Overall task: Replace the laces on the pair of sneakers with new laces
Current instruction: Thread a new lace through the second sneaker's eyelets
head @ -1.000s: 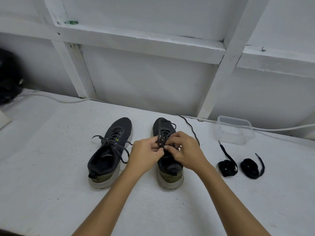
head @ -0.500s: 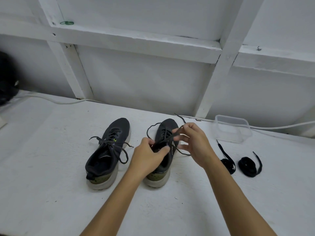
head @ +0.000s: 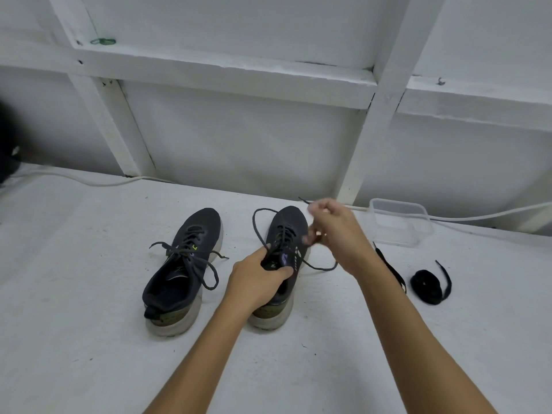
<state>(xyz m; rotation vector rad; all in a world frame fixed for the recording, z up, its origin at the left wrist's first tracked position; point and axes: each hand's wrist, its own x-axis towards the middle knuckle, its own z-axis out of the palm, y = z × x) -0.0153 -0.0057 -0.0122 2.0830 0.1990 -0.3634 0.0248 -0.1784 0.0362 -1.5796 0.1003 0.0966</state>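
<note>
Two dark grey sneakers stand side by side on the white table. The left sneaker (head: 182, 270) still has its old lace tied in a bow. My left hand (head: 257, 279) grips the collar and tongue of the right sneaker (head: 286, 234). My right hand (head: 334, 231) is raised over that shoe's toe side, fingers curled, pinching its loosened old lace (head: 260, 225), which loops out to the left and trails on the table to the right. The fingers are blurred. Two coiled black new laces lie at the right: one (head: 427, 283) in full view, the other (head: 391, 267) partly behind my right forearm.
A clear plastic container (head: 400, 222) stands behind the new laces near the wall. A white cable (head: 89, 182) runs along the table's back edge. White wall framing rises behind. A dark object (head: 7, 162) sits at the far left edge.
The right sneaker's bow has come undone. My right hand has risen up and back, drawing the lace out, while my left hand shifted down onto the shoe's collar.
</note>
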